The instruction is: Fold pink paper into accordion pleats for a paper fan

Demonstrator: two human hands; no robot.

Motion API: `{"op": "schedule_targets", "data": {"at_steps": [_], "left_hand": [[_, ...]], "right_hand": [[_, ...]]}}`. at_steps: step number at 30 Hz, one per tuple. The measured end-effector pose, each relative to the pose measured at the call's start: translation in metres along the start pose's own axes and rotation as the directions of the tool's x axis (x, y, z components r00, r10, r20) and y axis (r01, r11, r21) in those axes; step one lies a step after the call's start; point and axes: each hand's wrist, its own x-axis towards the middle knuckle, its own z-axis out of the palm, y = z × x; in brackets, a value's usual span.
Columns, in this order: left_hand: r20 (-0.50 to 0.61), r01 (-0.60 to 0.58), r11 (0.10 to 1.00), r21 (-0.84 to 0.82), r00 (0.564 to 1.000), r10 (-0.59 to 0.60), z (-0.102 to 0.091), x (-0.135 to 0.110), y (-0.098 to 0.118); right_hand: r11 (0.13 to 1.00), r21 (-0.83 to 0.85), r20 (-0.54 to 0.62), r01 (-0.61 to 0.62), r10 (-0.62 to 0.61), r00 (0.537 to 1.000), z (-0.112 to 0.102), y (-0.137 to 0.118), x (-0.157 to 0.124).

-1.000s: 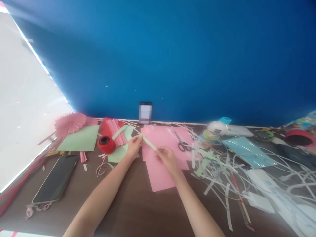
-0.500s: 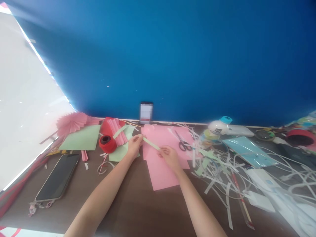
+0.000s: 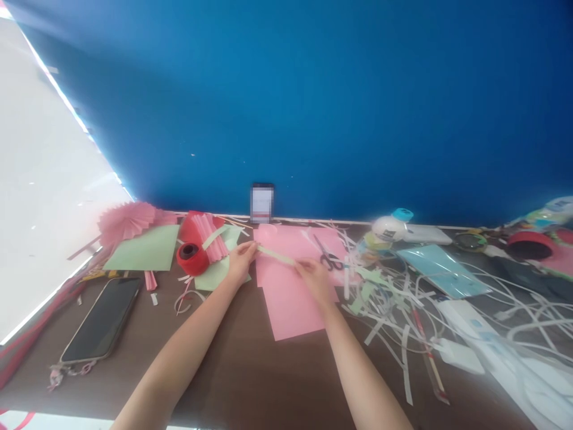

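Observation:
A narrow pale green paper strip (image 3: 276, 255) stretches between my two hands, above pink paper sheets (image 3: 289, 310). My left hand (image 3: 242, 261) is closed on the strip's left end. At its other end, the fingers of my right hand (image 3: 313, 279) pinch the strip. Black-handled scissors (image 3: 332, 261) lie on the pink paper just beyond my right hand. Left of my left hand are a red ribbon roll (image 3: 192, 260), a pleated pink paper piece (image 3: 210, 236) and a light green sheet (image 3: 210, 276), partly covered.
A phone (image 3: 102, 319) lies at the left, below a green sheet (image 3: 145, 251) and a pink paper fan (image 3: 129, 221). To the right are a glue bottle (image 3: 388, 230), tangled paper strips (image 3: 380, 292), a blue packet (image 3: 445, 270) and white cables (image 3: 532, 304). A blue wall (image 3: 313, 107) rises behind.
My right hand has turned slightly and its fingers have moved to the strip's upper right end. My left hand keeps its hold. The whole view has shifted a little.

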Motion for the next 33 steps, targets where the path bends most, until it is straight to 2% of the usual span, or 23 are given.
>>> {"op": "schedule_targets", "data": {"at_steps": [7,10,13,16,20,22,25,27,30,33], "left_hand": [[0.017,-0.001,0.996,0.088,1.0,0.0,-0.003,0.0,-0.002],[0.048,-0.056,0.968,0.246,0.998,0.046,-0.005,-0.002,-0.002],[0.132,-0.184,0.862,0.473,0.982,0.138,-0.005,-0.004,-0.003],[0.191,-0.286,0.766,0.576,0.958,0.214,-0.004,-0.007,-0.004],[0.217,-0.379,0.672,0.636,0.924,0.316,-0.001,-0.01,-0.005],[0.288,-0.456,0.584,0.672,0.887,0.361,0.001,-0.013,-0.005],[0.525,-0.584,0.411,0.7,0.811,0.258,0.004,-0.023,-0.005],[0.589,-0.614,0.345,0.71,0.786,0.189,0.008,-0.033,-0.005],[0.607,-0.62,0.345,0.704,0.778,0.161,0.016,-0.049,-0.001],[0.542,-0.576,0.433,0.694,0.813,0.212,0.019,-0.06,0.009]], "right_hand": [[0.999,-0.003,-0.086,0.052,-0.052,0.995,-0.004,0.013,0.006],[0.989,-0.071,-0.138,0.131,-0.14,0.981,-0.005,0.022,0.009],[0.953,-0.205,-0.183,0.225,-0.263,0.947,-0.004,0.033,0.013],[0.905,-0.321,-0.189,0.278,-0.349,0.918,-0.004,0.041,0.016],[0.876,-0.398,-0.164,0.272,-0.359,0.919,-0.004,0.043,0.018],[0.876,-0.402,-0.155,0.266,-0.352,0.923,-0.004,0.043,0.018],[0.871,-0.42,-0.137,0.254,-0.338,0.931,-0.003,0.043,0.018],[0.866,-0.432,-0.121,0.253,-0.333,0.935,-0.002,0.041,0.018],[0.848,-0.45,-0.056,0.28,-0.34,0.939,0.001,0.035,0.016],[0.822,-0.445,0.079,0.355,-0.359,0.93,0.001,0.024,0.012]]}}
